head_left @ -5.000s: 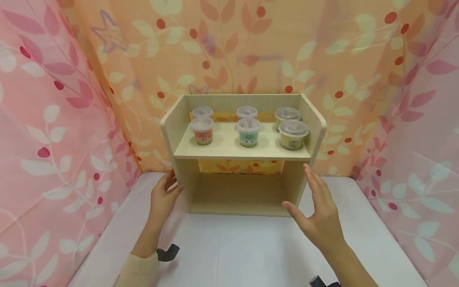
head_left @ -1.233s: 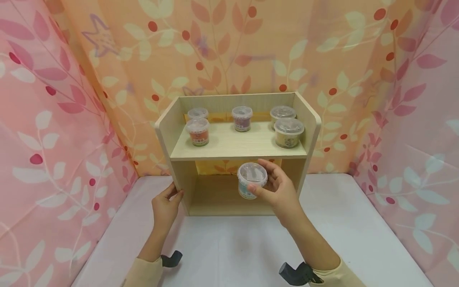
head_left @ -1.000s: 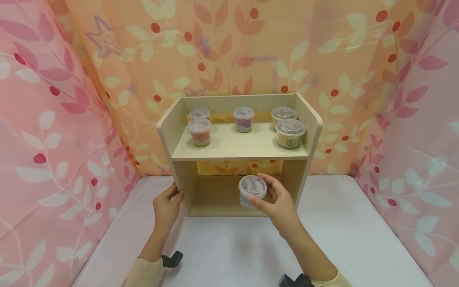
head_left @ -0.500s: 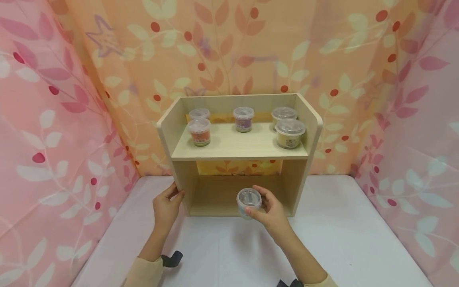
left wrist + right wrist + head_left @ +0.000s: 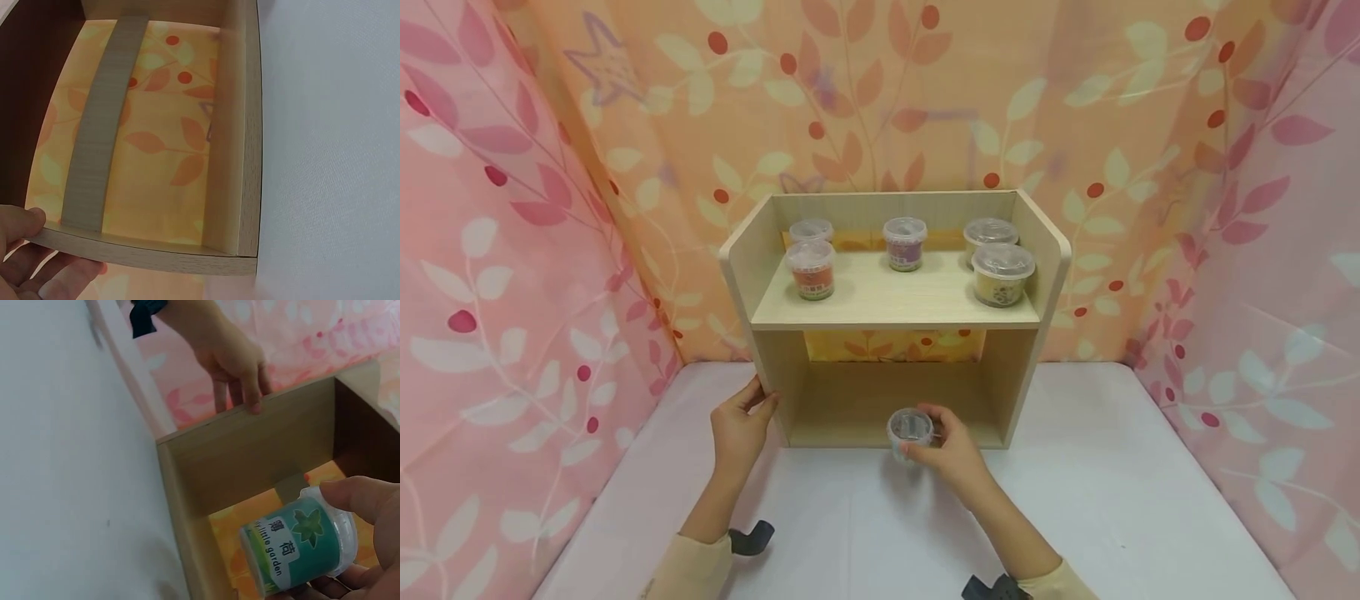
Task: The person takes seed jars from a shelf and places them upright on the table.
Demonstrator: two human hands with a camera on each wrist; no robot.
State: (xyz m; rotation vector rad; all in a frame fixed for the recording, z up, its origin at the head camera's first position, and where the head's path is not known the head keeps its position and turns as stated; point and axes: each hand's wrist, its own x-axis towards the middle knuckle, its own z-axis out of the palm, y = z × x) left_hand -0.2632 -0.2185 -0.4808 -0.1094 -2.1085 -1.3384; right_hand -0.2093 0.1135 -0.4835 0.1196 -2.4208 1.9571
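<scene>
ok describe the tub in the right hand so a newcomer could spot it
A pale wooden shelf unit stands on a white table. By its lower compartment, the right hand holds a clear-lidded tub. Five other tubs stand on the upper shelf; only this one is held, its label teal with a green leaf.

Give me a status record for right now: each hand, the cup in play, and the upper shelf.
Right hand: grips the teal-labelled cup
Held cup: lid on; at the front of the lower compartment; contact beneath unclear
Left hand: pinches the left side panel
Upper shelf: five lidded cups
Upper left: orange-red cup in front, another cup behind
Upper middle: purple cup
Upper right: two yellowish cups, front and back
</scene>
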